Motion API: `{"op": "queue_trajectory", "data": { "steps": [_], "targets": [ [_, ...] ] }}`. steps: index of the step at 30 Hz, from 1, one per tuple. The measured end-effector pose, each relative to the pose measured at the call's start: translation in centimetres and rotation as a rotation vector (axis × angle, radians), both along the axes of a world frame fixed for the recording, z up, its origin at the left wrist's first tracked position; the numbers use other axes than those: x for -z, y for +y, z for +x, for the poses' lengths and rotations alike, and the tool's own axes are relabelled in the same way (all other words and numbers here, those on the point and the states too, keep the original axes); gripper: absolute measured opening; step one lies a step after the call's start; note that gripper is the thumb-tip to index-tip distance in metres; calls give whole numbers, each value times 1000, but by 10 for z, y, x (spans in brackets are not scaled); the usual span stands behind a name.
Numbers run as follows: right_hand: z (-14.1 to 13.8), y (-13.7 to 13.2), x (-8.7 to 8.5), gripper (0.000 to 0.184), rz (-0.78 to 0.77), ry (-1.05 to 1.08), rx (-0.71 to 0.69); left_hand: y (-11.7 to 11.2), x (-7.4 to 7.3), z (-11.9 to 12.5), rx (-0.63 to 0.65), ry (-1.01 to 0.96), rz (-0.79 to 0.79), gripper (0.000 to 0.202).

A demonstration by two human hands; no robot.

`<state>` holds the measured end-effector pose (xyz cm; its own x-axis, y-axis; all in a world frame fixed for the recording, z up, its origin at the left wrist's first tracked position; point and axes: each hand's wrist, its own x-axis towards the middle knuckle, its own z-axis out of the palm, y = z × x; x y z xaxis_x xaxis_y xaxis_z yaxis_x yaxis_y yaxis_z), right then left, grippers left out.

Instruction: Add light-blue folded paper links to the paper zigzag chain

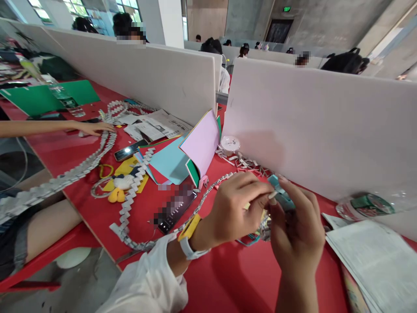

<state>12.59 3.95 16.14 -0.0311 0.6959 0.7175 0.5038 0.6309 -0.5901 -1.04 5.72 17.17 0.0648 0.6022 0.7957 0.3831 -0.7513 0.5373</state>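
Observation:
My left hand (239, 206) and my right hand (298, 221) meet fingertip to fingertip above the table. Pinched between them is a small pale folded paper strip (273, 195), mostly covered by the thumbs. A teal paper piece (284, 199) shows just behind my right fingers; whether they touch it I cannot tell. Under my hands lies a partly hidden heap of folded paper pieces (265, 227). A thin braided paper chain (213, 187) runs behind my left wrist, and a wider zigzag paper chain (132, 191) lies to its left.
Loose paper strips (244, 163) lie along the white divider (312, 134). Around are a dark phone (177, 208), coloured paper sheets (202, 143), a plastic bottle (368, 205) and newspaper (374, 261). A co-worker's hand (97, 127) rests by a long paper chain (81, 163) at left.

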Motion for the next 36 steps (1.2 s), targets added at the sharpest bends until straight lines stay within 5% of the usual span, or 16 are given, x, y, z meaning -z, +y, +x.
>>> {"op": "queue_trajectory", "data": {
  "steps": [4, 10, 15, 24, 36],
  "targets": [
    [-3, -2, 5, 57, -19, 89, 27, 3, 1, 5, 169, -226, -166, 5],
    [-10, 0, 10, 46, -66, 251, 24, 0, 4, 12, 80, -269, -70, 7],
    [-12, 3, 13, 47, -116, 266, 47, 3, 5, 8, 28, -198, -56, 9],
    [-3, 12, 13, 57, 35, 35, 95, 9, 8, 9, -66, -68, 27, 8],
    [3, 12, 12, 53, -23, 95, 83, 10, 7, 7, -7, -4, -48, 11]
  ]
}}
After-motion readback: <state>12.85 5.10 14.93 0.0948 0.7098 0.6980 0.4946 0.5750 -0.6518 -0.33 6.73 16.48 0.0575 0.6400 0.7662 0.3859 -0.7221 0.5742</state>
